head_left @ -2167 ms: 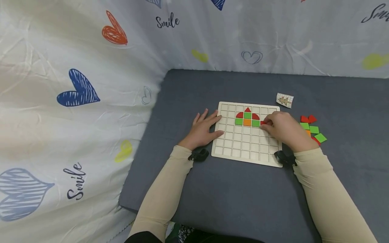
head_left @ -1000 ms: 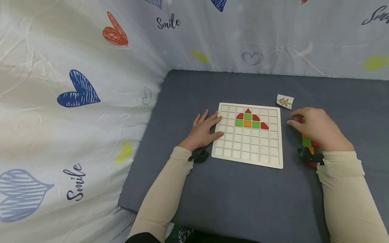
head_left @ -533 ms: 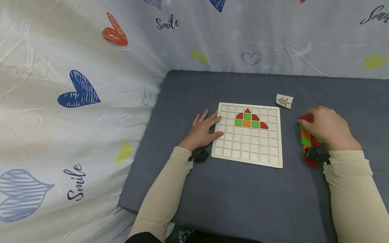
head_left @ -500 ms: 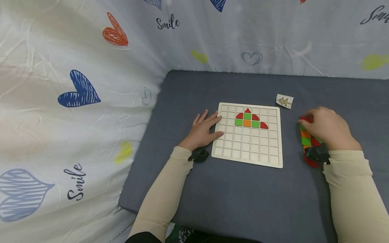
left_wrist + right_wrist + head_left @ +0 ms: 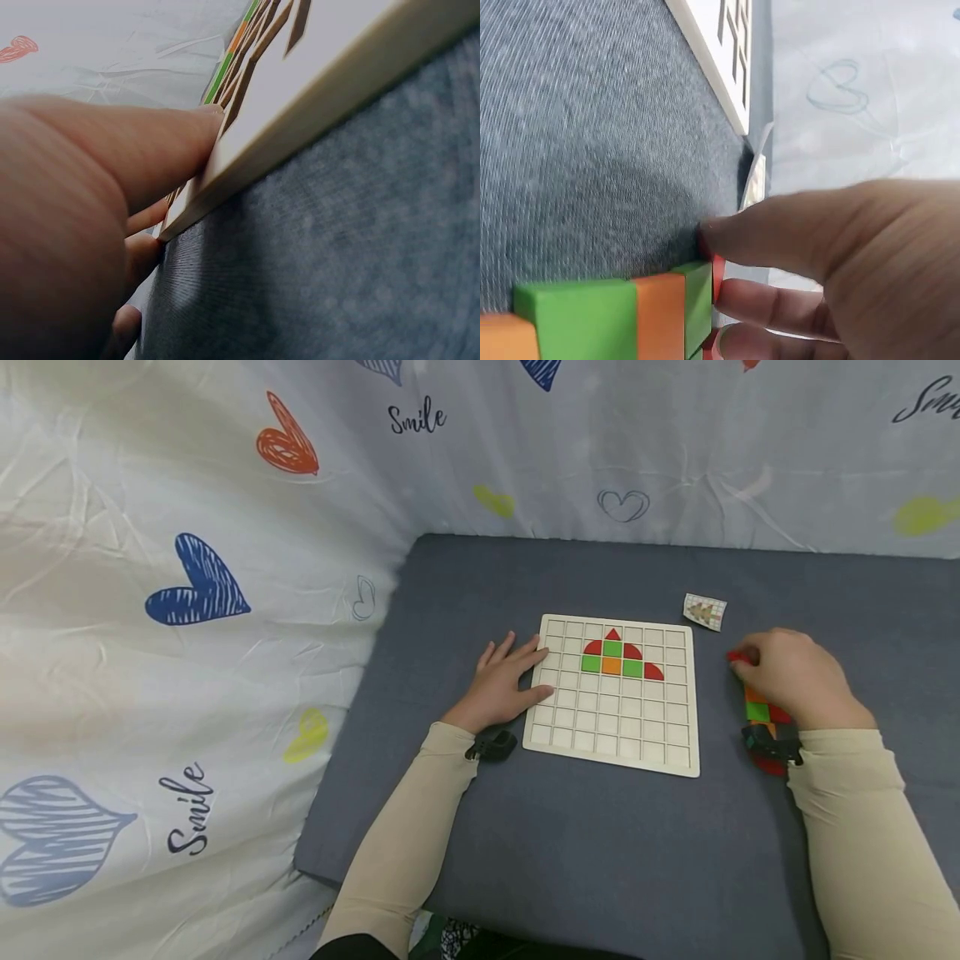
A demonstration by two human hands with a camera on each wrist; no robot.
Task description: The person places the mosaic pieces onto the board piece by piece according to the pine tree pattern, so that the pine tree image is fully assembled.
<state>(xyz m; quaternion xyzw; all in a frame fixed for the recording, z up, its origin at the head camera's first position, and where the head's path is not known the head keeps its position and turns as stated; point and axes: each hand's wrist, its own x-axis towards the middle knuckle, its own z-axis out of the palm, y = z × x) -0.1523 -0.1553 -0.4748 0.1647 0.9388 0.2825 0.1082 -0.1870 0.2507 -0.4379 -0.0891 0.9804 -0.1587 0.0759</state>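
Note:
My left hand lies with spread fingers on the left edge of the cream grid board; in the left wrist view its thumb touches the rim. Set into the board are red, green and orange pieces, among them an orange square and, at the right end, a red quarter-round piece. Right of the board, my right hand pinches a small red block between thumb and fingers, its exact shape hidden. Beneath that hand lie green and orange blocks, partly covered.
A small white picture card lies beyond the board's far right corner. Dark grey cloth covers the table. A white curtain printed with hearts hangs behind and to the left.
My right hand has left the red quarter-round piece on the board and gone right to the loose blocks. Since half a second ago it has shifted slightly left, pinching a red block. Left hand still.

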